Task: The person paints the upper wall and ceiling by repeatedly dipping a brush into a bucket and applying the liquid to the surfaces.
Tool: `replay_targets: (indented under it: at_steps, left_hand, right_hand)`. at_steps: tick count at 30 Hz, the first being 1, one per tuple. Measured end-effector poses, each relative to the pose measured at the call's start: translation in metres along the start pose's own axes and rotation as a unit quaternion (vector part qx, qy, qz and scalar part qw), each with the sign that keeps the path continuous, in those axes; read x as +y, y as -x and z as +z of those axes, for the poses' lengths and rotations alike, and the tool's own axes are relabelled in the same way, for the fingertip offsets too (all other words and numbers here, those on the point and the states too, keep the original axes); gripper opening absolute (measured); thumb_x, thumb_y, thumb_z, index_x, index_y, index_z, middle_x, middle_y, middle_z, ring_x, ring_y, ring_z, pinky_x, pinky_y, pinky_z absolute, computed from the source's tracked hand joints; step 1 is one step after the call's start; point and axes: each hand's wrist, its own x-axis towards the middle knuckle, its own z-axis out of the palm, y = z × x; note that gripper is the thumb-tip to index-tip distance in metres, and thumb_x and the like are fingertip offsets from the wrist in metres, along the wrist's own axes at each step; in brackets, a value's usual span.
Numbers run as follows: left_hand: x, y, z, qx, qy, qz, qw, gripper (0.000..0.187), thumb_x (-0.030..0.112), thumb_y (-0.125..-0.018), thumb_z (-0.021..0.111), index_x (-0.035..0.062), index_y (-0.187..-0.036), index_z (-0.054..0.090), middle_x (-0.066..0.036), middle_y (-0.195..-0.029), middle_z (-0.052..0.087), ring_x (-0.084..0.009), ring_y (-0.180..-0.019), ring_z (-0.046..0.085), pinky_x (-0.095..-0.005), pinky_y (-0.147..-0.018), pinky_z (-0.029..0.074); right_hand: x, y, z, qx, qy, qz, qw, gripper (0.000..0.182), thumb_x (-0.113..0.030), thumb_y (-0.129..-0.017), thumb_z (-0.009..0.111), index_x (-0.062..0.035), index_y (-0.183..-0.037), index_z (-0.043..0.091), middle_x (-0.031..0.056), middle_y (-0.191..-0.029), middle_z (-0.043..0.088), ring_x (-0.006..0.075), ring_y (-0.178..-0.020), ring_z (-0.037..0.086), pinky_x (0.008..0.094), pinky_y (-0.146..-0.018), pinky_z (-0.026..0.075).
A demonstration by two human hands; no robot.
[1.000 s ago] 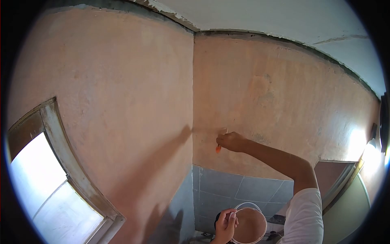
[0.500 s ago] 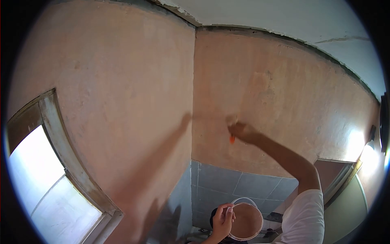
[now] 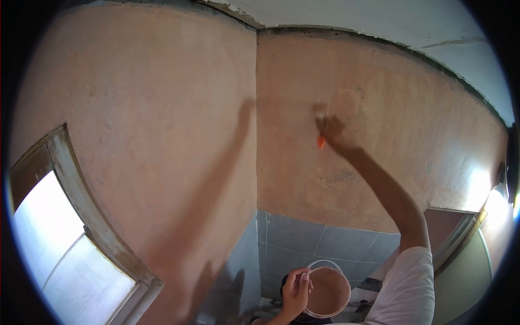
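Observation:
My right hand is raised against the peach-coloured wall, closed around a paintbrush. The orange handle of the paintbrush points down below my fingers. Its bristle end, at the top, is blurred by motion and lies at the wall. Low in the view, my left hand grips the left rim of a bucket. Brownish-pink paint shows inside the bucket, and its pale wire handle stands up at the back.
Grey tiles cover the lower wall by the corner. A window with a worn frame is on the left. At the right are a door opening and a bright lamp. The ceiling has a ragged edge.
My right hand has moved up the wall and slightly right with the paintbrush. My left hand stays at the bucket.

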Motion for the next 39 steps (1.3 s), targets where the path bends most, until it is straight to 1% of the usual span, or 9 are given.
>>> replay_targets:
  at_steps: [3, 7, 10, 18, 22, 24, 31, 34, 39]
  left_hand:
    - [-0.002, 0.001, -0.001, 0.005, 0.0, 0.004, 1.0, 0.016, 0.01, -0.103, 0.048, 0.0006, -0.115, 0.053, -0.003, -0.072, 0.053, -0.0072, -0.062, 0.051, -0.0216, -0.056, 0.041]
    - [0.002, 0.007, -0.003, 0.005, 0.001, 0.004, 1.0, 0.016, 0.009, -0.103, 0.046, 0.001, -0.115, 0.052, -0.002, -0.073, 0.053, -0.0066, -0.063, 0.051, -0.021, -0.056, 0.04]
    - [0.001, 0.009, -0.006, 0.025, -0.003, -0.01, 1.0, 0.015, 0.012, -0.103, 0.048, 0.0019, -0.114, 0.053, -0.003, -0.073, 0.053, -0.0077, -0.063, 0.051, -0.0226, -0.056, 0.041]
    - [0.003, 0.003, 0.0, 0.016, -0.02, -0.01, 1.0, 0.016, 0.012, -0.103, 0.048, 0.0023, -0.114, 0.052, -0.002, -0.074, 0.053, -0.0074, -0.063, 0.051, -0.0229, -0.056, 0.041]
    - [0.003, 0.005, -0.001, 0.032, -0.011, -0.028, 0.999, 0.016, 0.01, -0.103, 0.048, 0.0017, -0.115, 0.053, -0.001, -0.075, 0.054, -0.0057, -0.063, 0.051, -0.0212, -0.057, 0.041]
    - [0.005, 0.005, -0.004, 0.033, -0.022, -0.025, 0.999, 0.016, 0.01, -0.103, 0.048, 0.0016, -0.115, 0.053, -0.001, -0.074, 0.054, -0.0057, -0.063, 0.051, -0.0212, -0.058, 0.041]
    - [0.0, 0.007, -0.006, 0.033, -0.024, -0.022, 0.999, 0.017, 0.013, -0.103, 0.05, 0.0028, -0.116, 0.052, -0.002, -0.075, 0.054, -0.0071, -0.063, 0.051, -0.0226, -0.057, 0.042]
    - [0.003, 0.007, -0.005, 0.045, -0.032, -0.018, 0.998, 0.017, 0.013, -0.103, 0.049, 0.0027, -0.116, 0.052, -0.002, -0.075, 0.054, -0.007, -0.063, 0.051, -0.0225, -0.057, 0.041]
    - [0.011, 0.009, -0.009, 0.052, -0.032, -0.029, 0.998, 0.017, 0.013, -0.103, 0.049, 0.0021, -0.116, 0.052, -0.002, -0.076, 0.054, -0.0068, -0.064, 0.051, -0.0222, -0.058, 0.041]
  right_hand:
    - [-0.071, 0.081, 0.025, -0.038, -0.032, -0.111, 0.993, 0.032, -0.005, -0.077, 0.068, -0.0012, -0.109, 0.063, 0.01, -0.101, 0.067, 0.0255, -0.091, 0.068, 0.0354, -0.075, 0.059]
    - [-0.145, 0.167, 0.053, -0.176, -0.203, -0.056, 0.962, 0.016, -0.011, -0.081, 0.066, -0.006, -0.096, 0.064, 0.007, -0.096, 0.065, 0.0256, -0.087, 0.067, 0.0372, -0.074, 0.056]
    - [-0.144, 0.148, 0.039, -0.266, -0.337, 0.225, 0.874, 0.021, -0.019, -0.092, 0.062, -0.0057, -0.108, 0.065, 0.0123, -0.094, 0.063, 0.031, -0.087, 0.065, 0.0413, -0.077, 0.053]
    - [-0.095, 0.082, 0.004, -0.051, -0.124, 0.087, 0.987, 0.033, -0.011, -0.085, 0.065, -0.0036, -0.117, 0.062, 0.0101, -0.088, 0.059, 0.0303, -0.083, 0.063, 0.0386, -0.07, 0.055]
    - [-0.163, 0.193, 0.053, -0.162, -0.149, -0.036, 0.975, 0.038, -0.009, -0.08, 0.063, -0.0072, -0.118, 0.062, 0.0112, -0.094, 0.061, 0.0312, -0.088, 0.063, 0.0389, -0.072, 0.056]
    - [-0.193, 0.224, 0.056, -0.352, -0.236, 0.01, 0.906, 0.034, -0.01, -0.085, 0.062, -0.0096, -0.118, 0.064, 0.012, -0.103, 0.063, 0.0312, -0.09, 0.063, 0.0391, -0.073, 0.056]
    - [-0.14, 0.168, 0.082, -0.215, -0.337, 0.228, 0.888, 0.034, -0.019, -0.092, 0.059, -0.0098, -0.124, 0.061, 0.0133, -0.11, 0.062, 0.032, -0.099, 0.061, 0.0417, -0.08, 0.054]
    - [-0.139, 0.113, 0.037, -0.102, -0.221, 0.115, 0.963, 0.035, -0.014, -0.088, 0.061, -0.0102, -0.123, 0.06, 0.01, -0.105, 0.06, 0.0291, -0.091, 0.06, 0.0367, -0.075, 0.055]
    - [-0.199, 0.193, 0.06, -0.187, -0.202, 0.058, 0.96, 0.03, -0.014, -0.082, 0.064, -0.0099, -0.112, 0.06, 0.0092, -0.098, 0.057, 0.0304, -0.086, 0.062, 0.0414, -0.07, 0.056]
